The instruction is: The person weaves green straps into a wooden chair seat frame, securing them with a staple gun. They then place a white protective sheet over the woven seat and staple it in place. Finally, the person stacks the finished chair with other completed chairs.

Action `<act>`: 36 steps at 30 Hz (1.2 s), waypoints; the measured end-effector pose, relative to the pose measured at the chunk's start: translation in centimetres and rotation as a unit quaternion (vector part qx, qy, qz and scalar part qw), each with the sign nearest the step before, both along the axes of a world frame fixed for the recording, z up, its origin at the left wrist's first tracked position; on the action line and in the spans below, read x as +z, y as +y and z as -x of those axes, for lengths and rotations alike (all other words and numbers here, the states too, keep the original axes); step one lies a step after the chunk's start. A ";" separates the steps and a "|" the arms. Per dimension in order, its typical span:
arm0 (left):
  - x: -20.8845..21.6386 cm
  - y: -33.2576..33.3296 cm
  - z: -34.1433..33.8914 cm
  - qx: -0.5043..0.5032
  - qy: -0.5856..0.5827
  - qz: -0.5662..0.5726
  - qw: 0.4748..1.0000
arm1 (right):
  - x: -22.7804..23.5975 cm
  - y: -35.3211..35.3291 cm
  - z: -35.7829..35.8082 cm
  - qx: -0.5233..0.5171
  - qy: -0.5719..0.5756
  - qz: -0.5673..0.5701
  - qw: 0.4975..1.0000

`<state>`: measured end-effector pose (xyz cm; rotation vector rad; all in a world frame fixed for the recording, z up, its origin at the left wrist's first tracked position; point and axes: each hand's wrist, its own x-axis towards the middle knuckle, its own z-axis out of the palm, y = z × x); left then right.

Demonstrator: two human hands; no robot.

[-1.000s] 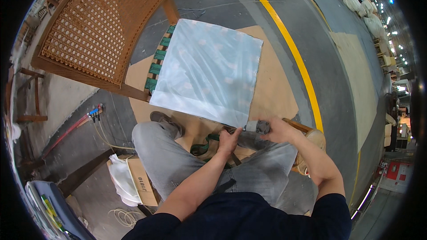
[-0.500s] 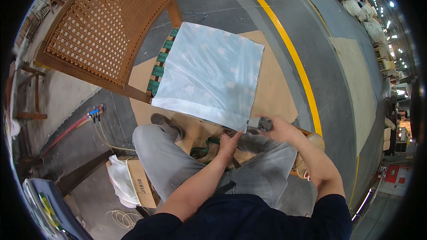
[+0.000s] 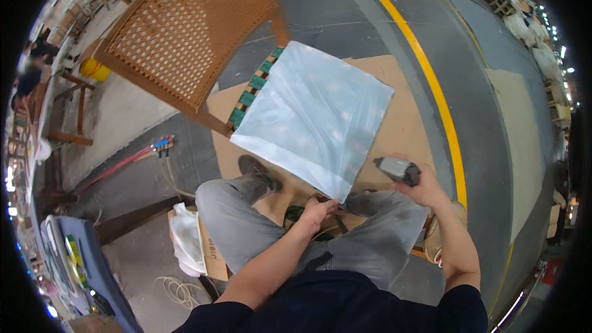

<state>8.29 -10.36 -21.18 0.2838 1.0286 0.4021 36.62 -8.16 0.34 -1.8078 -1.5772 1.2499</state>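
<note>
A wooden chair with a woven cane back (image 3: 191,24) stands in front of me. Its seat has green webbing straps (image 3: 251,90) showing along the left side. Thin pale blue-white fabric (image 3: 314,117) covers the seat, wrinkled toward the near corner. At that near corner, my left hand (image 3: 317,211) is closed with its fingers on the fabric edge. My right hand (image 3: 424,186) grips a grey and black staple gun (image 3: 398,169), held apart from the seat on its right. The trigger fingers are partly hidden.
A brown cardboard sheet (image 3: 394,117) lies under the chair. Left of my legs are red and blue air hose fittings (image 3: 165,143) and an open carton (image 3: 213,250) with white plastic. A blue-grey padded item (image 3: 98,265) carries tools. A yellow line (image 3: 425,68) crosses the floor.
My right hand has drawn the staple gun away from the fabric's near corner, to the right. The left hand stays at that corner. The whole view has shifted slightly.
</note>
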 end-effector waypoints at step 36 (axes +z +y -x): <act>2.8 4.8 4.6 0.185 0.310 -0.223 0.906 | -3.8 11.9 15.4 0.598 -0.257 -0.024 0.759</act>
